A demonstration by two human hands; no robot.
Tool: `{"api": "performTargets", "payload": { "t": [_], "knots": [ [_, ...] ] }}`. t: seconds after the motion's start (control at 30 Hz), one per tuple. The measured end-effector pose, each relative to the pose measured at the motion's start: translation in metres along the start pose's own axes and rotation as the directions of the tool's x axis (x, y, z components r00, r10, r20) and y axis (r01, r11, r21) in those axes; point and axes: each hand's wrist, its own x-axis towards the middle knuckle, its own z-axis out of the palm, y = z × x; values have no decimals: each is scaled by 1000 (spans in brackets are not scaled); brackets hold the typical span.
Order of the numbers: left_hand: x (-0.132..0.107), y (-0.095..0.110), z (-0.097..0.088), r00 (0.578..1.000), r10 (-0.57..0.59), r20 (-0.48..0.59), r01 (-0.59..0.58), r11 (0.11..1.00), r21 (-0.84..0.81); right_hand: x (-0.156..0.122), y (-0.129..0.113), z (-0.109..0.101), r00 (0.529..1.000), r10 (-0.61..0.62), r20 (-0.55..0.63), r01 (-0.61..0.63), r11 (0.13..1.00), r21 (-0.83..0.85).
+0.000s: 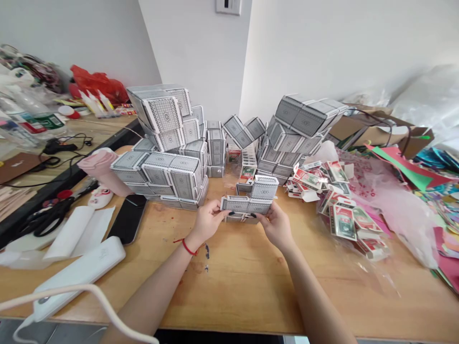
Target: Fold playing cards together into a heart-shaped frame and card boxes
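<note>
Between both hands is a small hollow structure of folded playing cards (244, 205), with grey patterned backs outward and one block standing up at its right side. My left hand (207, 220) grips its left end, thumb along the front near the lower edge. The right end is pinched by my right hand (278, 224), thumb also on the front face. Whether its underside touches the table is hard to tell. Behind it stand a large stack of folded-card blocks (172, 172) at left, another stack (297, 131) at right, and a packed row of cards (248, 165) in the middle.
Opened card boxes (342, 222) pile up at right beside crumpled plastic (398, 215) and coloured paper (412, 167). On the left lie a phone (127, 220), a white power bank or similar device (81, 277) with a cable, paper sheets, black scissors (53, 215) and a pink cup-like object (103, 169).
</note>
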Motion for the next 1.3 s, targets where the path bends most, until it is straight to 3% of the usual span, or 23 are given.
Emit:
{"api": "performTargets", "payload": {
  "t": [0.9, 1.3],
  "knots": [
    [0, -4, 2, 1000, -8, 13, 9, 999, -45, 0, 0, -1, 1000, -11, -4, 11, 1000, -11],
    [1, -6, 1, 1000, -5, 21, 4, 1000, 26, 2, 0, 0, 1000, -20, -8, 20, 1000, -24]
  ]
}}
